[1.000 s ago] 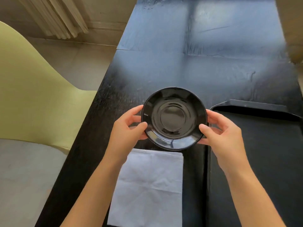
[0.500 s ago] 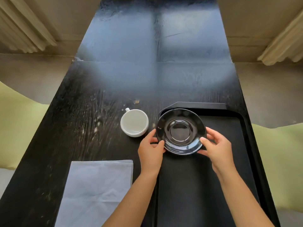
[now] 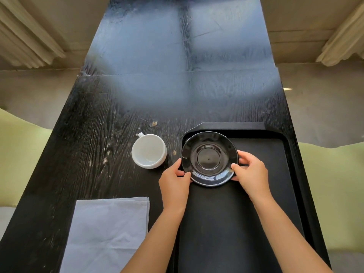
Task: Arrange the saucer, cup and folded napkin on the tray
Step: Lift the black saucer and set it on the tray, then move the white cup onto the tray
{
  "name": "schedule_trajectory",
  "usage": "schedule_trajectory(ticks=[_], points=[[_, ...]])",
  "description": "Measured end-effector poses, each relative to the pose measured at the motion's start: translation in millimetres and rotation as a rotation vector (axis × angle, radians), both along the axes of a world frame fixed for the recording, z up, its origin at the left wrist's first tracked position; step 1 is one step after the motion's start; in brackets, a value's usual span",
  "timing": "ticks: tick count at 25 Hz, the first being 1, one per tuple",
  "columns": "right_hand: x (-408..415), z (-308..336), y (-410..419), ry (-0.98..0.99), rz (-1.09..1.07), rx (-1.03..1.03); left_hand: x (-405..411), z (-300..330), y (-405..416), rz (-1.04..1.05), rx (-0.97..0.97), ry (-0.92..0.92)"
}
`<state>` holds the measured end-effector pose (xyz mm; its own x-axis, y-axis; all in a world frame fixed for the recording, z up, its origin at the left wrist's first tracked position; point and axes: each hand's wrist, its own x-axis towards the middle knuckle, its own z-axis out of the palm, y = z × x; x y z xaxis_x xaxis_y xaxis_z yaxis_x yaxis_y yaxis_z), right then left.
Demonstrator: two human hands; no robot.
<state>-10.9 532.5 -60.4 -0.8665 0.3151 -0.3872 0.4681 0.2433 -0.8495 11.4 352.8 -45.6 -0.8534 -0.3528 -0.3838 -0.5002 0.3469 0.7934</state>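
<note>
Nearest, the folded napkin (image 3: 107,233) lies flat on the table (image 3: 82,134), well to the left of the left hand (image 3: 174,185), its long side running away from the person. Both hands pinch the saucer (image 3: 209,158) by opposite rims, the right hand (image 3: 251,174) mirroring the left, likely to lower it level into the tray's (image 3: 266,194) far-left corner. Round, it has no long axis; it faces up, and beyond the left fingertips the cup (image 3: 149,151) stands mouth up, handle pointing away.

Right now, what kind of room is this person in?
Probably a dining room or cafe, though I can't be sure. There is a long dark wooden table, pale green chairs on both sides, and a white cup, black saucer and serving tray.
</note>
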Motion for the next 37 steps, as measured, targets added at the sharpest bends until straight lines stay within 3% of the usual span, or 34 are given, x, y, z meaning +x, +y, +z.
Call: schedule_trajectory(ticks=[7,10,13,15,17,21,30,37], points=[[0,5,4,-0.034,0.040,0.071,5,10,-10,0.008,0.038,-0.024],[6,20,-4,0.228,0.127,0.460,21,24,-33,-0.065,-0.048,0.118],[5,32,-47,0.637,0.538,0.725,29,26,-74,-0.270,-0.447,0.402],[-8,28,-78,0.784,0.826,0.800,21,19,-104,-0.455,-0.718,0.421],[-20,24,-105,0.796,1.023,0.847,10,14,-124,-0.584,-0.875,0.371],[-33,9,-129,0.615,1.199,0.880,-2,8,-134,-0.656,-0.998,0.445],[-13,4,-128,0.884,1.023,0.820,18,8,-131,-0.545,-0.900,0.620],[96,44,-70,0.921,0.892,0.815,95,29,-100,-0.637,-0.792,0.827]])
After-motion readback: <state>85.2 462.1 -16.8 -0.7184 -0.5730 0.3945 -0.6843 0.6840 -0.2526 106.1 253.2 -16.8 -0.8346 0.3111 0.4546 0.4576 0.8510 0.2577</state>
